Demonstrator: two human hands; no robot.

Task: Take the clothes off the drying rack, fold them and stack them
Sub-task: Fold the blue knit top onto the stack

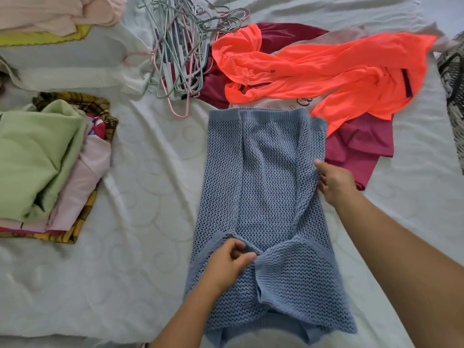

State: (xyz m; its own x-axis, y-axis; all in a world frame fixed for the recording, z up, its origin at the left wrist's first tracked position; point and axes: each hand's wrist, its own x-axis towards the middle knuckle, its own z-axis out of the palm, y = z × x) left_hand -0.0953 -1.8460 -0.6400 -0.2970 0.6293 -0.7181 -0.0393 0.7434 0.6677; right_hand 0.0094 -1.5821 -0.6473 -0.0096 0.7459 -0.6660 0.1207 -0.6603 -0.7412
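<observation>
A blue knit sweater [266, 187] lies lengthwise in the middle of the bed [140, 202], on the white quilted sheet. Its ribbed hem is at the far end and its sides are turned in toward the centre, so it forms a long narrow shape. The left hand [229, 259] rests on the near part of it, where a ribbed cuff bunches up; its grip is narrow, thumb and fingers curled and pinching the knit there. The right hand [335, 182] is at the sweater's right edge about halfway along, its fingers curled into the fabric, the grip holding that edge. Both forearms reach in from the near side. To the left, well apart from the sweater, sits a stack of folded clothes [37, 156] with a pale green piece on top and pink and yellow-patterned layers below. Beyond the sweater's far end an orange garment [326, 69] lies loose and unfolded over a dark red garment [361, 144], which shows just beside the right hand. A tangle of wire hangers [175, 59] lies at the far middle, touching the red cloth. A heap of pink clothes [50, 13] fills the far left corner, and a black-and-white patterned fabric [454, 101] shows at the right edge.
</observation>
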